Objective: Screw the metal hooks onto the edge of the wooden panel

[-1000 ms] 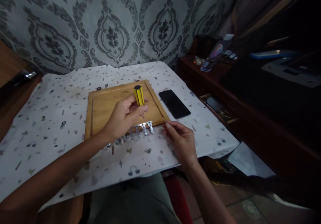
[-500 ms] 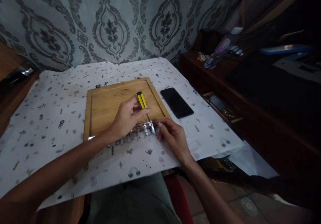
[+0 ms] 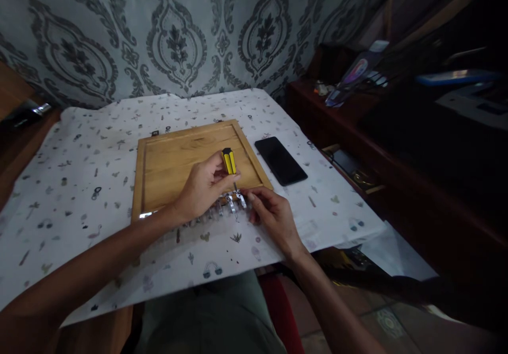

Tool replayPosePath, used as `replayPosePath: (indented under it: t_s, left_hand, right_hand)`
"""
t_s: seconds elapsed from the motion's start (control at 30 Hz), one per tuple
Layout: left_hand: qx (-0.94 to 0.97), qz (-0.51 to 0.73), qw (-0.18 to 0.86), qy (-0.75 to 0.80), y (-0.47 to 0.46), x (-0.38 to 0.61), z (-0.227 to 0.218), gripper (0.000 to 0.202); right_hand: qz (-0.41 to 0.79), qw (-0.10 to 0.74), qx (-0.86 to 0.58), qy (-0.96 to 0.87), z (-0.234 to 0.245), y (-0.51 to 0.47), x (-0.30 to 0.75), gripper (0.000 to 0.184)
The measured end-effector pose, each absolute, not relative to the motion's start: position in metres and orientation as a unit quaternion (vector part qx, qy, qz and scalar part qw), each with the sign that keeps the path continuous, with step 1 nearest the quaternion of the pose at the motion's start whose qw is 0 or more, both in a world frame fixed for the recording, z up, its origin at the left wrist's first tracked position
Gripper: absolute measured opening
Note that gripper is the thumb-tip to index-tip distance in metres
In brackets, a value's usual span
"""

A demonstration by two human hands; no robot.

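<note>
A yellow-and-black screwdriver (image 3: 229, 162) is gripped in my left hand (image 3: 201, 185), its handle leaning up and its shaft pointing down at the last metal hook (image 3: 241, 199) on the right. That hook belongs to a row of shiny hooks (image 3: 230, 202) along the near edge of a framed wooden board (image 3: 178, 163); my left forearm covers part of the row. Curled at the board's near right corner, my right hand (image 3: 274, 217) has its thumb and fingers drawn together beside the last hook. What lies between those fingertips is hidden.
A black phone (image 3: 281, 161) lies right of the board on the patterned white tablecloth (image 3: 95, 153). Beyond the table's right edge, a dark red cabinet (image 3: 397, 158) carries a clear bottle (image 3: 357, 73) and has a partly open drawer (image 3: 353, 173). A patterned wall (image 3: 178, 31) stands behind.
The screwdriver's handle has tipped slightly to the right and stands more upright, its shaft still at the last hook. My right hand has barely moved.
</note>
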State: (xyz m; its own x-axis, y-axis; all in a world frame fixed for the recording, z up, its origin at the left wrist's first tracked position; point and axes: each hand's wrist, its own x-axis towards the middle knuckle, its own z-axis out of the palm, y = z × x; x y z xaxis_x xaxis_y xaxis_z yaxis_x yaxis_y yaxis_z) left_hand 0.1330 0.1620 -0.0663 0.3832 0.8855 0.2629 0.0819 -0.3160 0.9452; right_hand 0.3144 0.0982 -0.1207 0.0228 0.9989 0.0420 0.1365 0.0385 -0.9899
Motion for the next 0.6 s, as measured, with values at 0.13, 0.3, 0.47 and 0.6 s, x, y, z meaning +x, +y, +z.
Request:
replayPosePath:
  t_s: [0.13, 0.3, 0.47, 0.6]
  left_hand:
    - [0.694, 0.429, 0.461, 0.349, 0.1628, 0.1329, -0.0688, 0.017]
    - [0.710, 0.419, 0.449, 0.345, 0.1658, 0.1336, -0.0715, 0.016]
    - [0.730, 0.391, 0.437, 0.349, 0.1683, 0.1342, -0.0691, 0.015]
    - [0.753, 0.372, 0.408, 0.358, 0.1695, 0.1355, -0.0661, 0.012]
  right_hand:
    - [0.446, 0.481, -0.533, -0.535, -0.1211, 0.0986, 0.3142, 0.042]
    - [0.449, 0.479, -0.537, -0.530, -0.1195, 0.0984, 0.3143, 0.042]
    - [0.446, 0.479, -0.533, -0.536, -0.1196, 0.0980, 0.3149, 0.039]
    - [0.449, 0.478, -0.533, -0.535, -0.1190, 0.0973, 0.3146, 0.038]
